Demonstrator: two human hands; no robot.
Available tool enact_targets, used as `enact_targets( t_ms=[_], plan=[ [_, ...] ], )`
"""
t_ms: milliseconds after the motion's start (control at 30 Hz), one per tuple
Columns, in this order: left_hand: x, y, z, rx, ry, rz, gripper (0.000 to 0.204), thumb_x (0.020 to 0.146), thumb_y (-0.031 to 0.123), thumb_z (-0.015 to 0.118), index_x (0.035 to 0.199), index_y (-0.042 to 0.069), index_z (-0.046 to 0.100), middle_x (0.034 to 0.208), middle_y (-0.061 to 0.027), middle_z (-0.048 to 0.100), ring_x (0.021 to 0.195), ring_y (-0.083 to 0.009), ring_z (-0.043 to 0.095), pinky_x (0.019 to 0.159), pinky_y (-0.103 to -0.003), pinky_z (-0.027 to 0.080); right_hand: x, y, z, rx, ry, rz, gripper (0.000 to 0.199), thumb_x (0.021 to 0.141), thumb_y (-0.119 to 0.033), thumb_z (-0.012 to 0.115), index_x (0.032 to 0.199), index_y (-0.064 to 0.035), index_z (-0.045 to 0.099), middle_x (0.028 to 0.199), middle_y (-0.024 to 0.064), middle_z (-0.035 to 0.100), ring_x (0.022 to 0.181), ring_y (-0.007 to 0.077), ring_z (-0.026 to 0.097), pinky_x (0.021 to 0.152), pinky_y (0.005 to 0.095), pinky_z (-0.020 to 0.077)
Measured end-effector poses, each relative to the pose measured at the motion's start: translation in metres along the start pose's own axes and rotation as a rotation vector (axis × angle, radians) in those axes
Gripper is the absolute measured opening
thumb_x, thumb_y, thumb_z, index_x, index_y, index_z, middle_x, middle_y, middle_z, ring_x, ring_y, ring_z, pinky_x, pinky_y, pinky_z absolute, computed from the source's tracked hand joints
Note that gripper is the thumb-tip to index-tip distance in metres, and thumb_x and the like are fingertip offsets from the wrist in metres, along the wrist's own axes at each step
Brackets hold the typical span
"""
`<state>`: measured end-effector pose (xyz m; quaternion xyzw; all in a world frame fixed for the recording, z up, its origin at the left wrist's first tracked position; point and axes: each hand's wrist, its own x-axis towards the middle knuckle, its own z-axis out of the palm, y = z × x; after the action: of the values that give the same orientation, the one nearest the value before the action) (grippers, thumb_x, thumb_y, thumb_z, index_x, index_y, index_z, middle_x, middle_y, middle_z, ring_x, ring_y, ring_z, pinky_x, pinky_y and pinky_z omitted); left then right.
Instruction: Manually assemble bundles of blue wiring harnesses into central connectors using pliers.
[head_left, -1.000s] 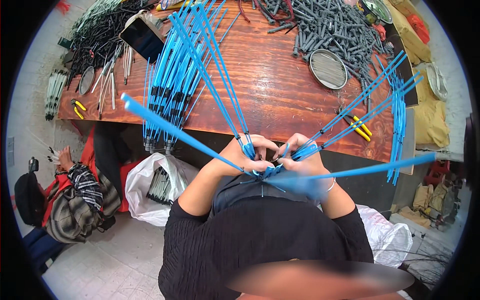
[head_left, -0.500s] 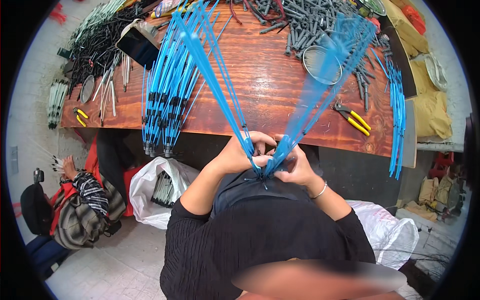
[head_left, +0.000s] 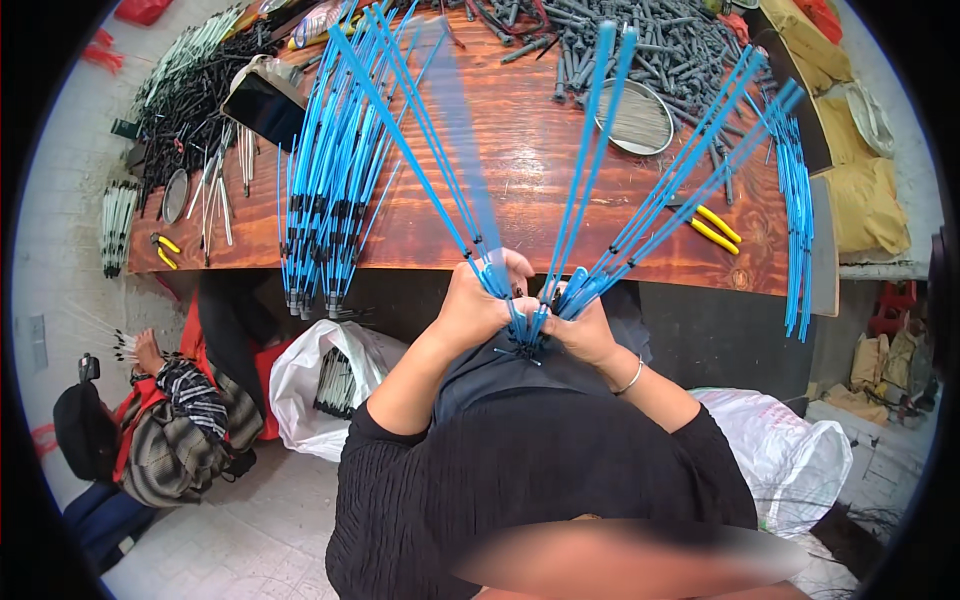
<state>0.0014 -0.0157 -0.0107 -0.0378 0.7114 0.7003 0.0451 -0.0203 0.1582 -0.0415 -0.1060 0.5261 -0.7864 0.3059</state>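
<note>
We grasp the fanned blue rods point(head_left: 590, 190) at their near ends, left hand point(head_left: 470, 305) and right hand point(head_left: 583, 330) clenched. Light, springy; hold near the joint.

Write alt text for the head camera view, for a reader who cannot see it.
Seen from above, a person's left hand and right hand grip a fan of blue rods joined at one end, spreading out over a wooden table. More blue rods lie in a bundle on the left, with yellow-handled pliers and grey parts on the right.
</note>
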Motion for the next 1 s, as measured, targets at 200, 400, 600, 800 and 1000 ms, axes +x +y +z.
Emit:
enact_targets(
  t_ms=[200,400,600,800,1000],
  plan=[
    [0.013,0.009,-0.029,-0.486,-0.335,0.045,0.024,0.066,0.005,0.074,0.083,0.001,0.057,0.076,-0.0047,0.060,0.066,-0.0086,0.057,0.059,-0.022,0.046,0.006,0.000,-0.022,0.121,-0.145,-0.076,0.029,0.073,-0.017,0.073,0.089,-0.0022,0.053,0.083,0.0105,0.058,0.073,0.0192,0.059,0.065,0.0306,0.0483],
    [0.032,0.016,-0.035,-0.503,-0.615,-0.408,0.026,0.067,0.003,0.073,0.088,-0.001,0.058,0.079,-0.0062,0.061,0.069,-0.0095,0.058,0.062,-0.023,0.048,0.009,-0.007,-0.028,0.052,-0.309,-0.119,0.021,0.070,-0.010,0.073,0.077,-0.0021,0.056,0.084,0.0117,0.057,0.076,0.0202,0.056,0.067,0.0310,0.0465],
    [0.036,0.023,-0.016,-0.412,-0.779,-0.149,0.021,0.066,0.002,0.074,0.083,-0.001,0.061,0.078,-0.0047,0.061,0.065,-0.0071,0.055,0.056,-0.020,0.043,0.010,-0.018,-0.019,0.034,-0.369,-0.168,0.019,0.068,-0.008,0.074,0.069,-0.0021,0.056,0.084,0.0106,0.058,0.077,0.0188,0.054,0.071,0.0300,0.0451],
    [0.031,0.012,-0.012,-0.293,-0.705,-0.044,0.014,0.067,0.003,0.073,0.074,0.001,0.061,0.071,-0.0009,0.057,0.063,-0.0041,0.049,0.052,-0.019,0.036,0.010,-0.017,-0.018,0.094,-0.339,-0.111,0.021,0.067,-0.007,0.075,0.069,-0.0015,0.056,0.081,0.0110,0.059,0.075,0.0178,0.055,0.070,0.0302,0.0455],
    [0.032,0.028,-0.009,-0.377,-0.681,-0.100,0.019,0.070,0.002,0.069,0.065,0.003,0.051,0.065,0.0015,0.053,0.063,-0.0035,0.046,0.053,-0.020,0.036,0.012,-0.017,-0.019,0.088,-0.248,-0.086,0.020,0.069,-0.008,0.075,0.069,-0.0014,0.056,0.080,0.0089,0.060,0.072,0.0149,0.055,0.067,0.0283,0.0458]
  ],
)
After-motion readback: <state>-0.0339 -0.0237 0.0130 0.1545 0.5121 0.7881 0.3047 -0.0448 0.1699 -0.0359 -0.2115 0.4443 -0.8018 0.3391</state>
